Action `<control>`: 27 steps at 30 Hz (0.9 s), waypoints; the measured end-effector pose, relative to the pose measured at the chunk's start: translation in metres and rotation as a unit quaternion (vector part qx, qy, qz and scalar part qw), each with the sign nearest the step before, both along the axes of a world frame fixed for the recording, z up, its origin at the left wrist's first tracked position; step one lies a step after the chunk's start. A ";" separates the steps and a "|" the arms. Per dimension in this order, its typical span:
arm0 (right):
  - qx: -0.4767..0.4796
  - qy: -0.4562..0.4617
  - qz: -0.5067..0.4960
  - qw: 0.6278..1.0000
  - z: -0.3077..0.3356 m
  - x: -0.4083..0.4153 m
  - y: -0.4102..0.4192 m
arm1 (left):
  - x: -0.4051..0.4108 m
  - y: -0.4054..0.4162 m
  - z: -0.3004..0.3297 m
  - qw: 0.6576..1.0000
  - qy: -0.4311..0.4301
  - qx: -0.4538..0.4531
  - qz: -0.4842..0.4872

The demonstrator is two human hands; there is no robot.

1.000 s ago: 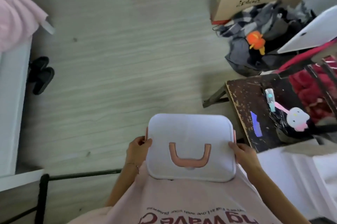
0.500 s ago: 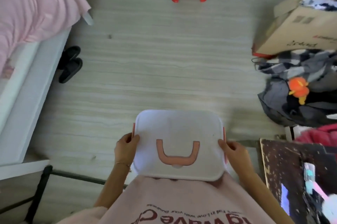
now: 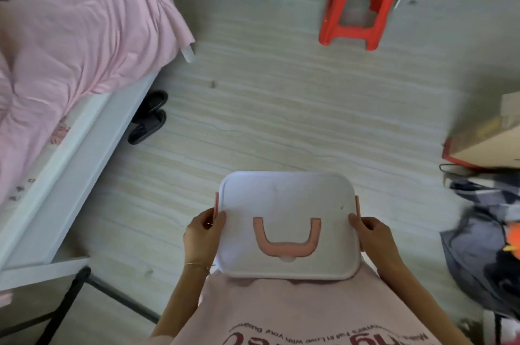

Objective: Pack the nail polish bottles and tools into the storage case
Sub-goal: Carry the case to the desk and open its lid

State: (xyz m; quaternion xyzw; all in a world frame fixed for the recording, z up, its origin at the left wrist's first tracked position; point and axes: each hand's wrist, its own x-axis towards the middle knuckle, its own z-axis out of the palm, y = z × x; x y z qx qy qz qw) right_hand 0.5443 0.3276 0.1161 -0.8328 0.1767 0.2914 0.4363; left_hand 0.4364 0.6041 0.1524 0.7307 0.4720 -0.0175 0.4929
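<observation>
I carry a white storage case (image 3: 287,204) with a closed lid, a pink U-shaped handle (image 3: 287,243) lying flat on top and pink side latches. It is held level in front of my body, over the floor. My left hand (image 3: 202,235) grips its left side with the thumb on the lid. My right hand (image 3: 371,237) grips its right side the same way. No nail polish bottles or tools are in sight; the case's inside is hidden.
A bed with pink bedding (image 3: 70,49) and white frame (image 3: 70,153) stands at the left, black slippers (image 3: 147,117) beside it. A red stool (image 3: 363,1) stands ahead. A cardboard box (image 3: 489,142) and a heap of clothes (image 3: 484,246) lie at the right.
The view has swung left and forward: the dark table at the right has left the frame, the bed and red stool have come nearer. Both hands keep the same grip on the case.
</observation>
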 end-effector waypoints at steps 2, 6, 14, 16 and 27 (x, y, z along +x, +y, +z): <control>-0.001 0.001 0.017 1.000 0.000 0.027 0.015 | 0.020 0.012 -0.005 1.000 0.006 0.006 0.008; -0.023 -0.003 0.042 0.999 -0.007 0.074 0.039 | 0.063 0.037 -0.025 0.999 0.015 -0.012 0.031; -0.021 -0.034 -0.004 0.999 0.002 0.185 0.121 | 0.215 0.135 -0.026 0.999 -0.017 0.001 -0.035; -0.009 -0.049 -0.017 0.999 0.009 0.215 0.140 | 0.247 0.158 -0.027 0.998 -0.016 0.003 -0.057; -0.020 -0.003 -0.037 0.999 -0.003 0.374 0.185 | 0.424 0.202 -0.044 0.998 0.014 0.008 -0.054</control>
